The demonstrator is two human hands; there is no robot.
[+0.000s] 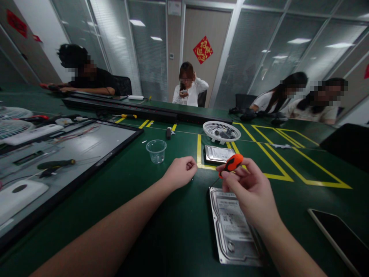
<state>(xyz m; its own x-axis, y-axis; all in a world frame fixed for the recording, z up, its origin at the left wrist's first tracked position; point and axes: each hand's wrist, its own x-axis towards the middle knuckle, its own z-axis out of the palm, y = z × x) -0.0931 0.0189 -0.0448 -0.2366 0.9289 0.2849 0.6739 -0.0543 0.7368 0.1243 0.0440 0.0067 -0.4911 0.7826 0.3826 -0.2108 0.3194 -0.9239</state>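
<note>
My right hand is closed round the orange and black handle of a screwdriver. Its thin shaft slants down to the left, towards the top left corner of a silver hard drive lying label up on the green table; whether the tip touches is too small to tell. To the left, my left hand rests curled at the table, its fingers closed. A tiny dark bit shows under those fingers, but I cannot make out what it is. A clear plastic cup stands just beyond my left hand.
A second hard drive and a white basket of small dark parts lie farther back. At the left is a large panel with a green-handled screwdriver on it. A phone lies at right. Several people sit across the table.
</note>
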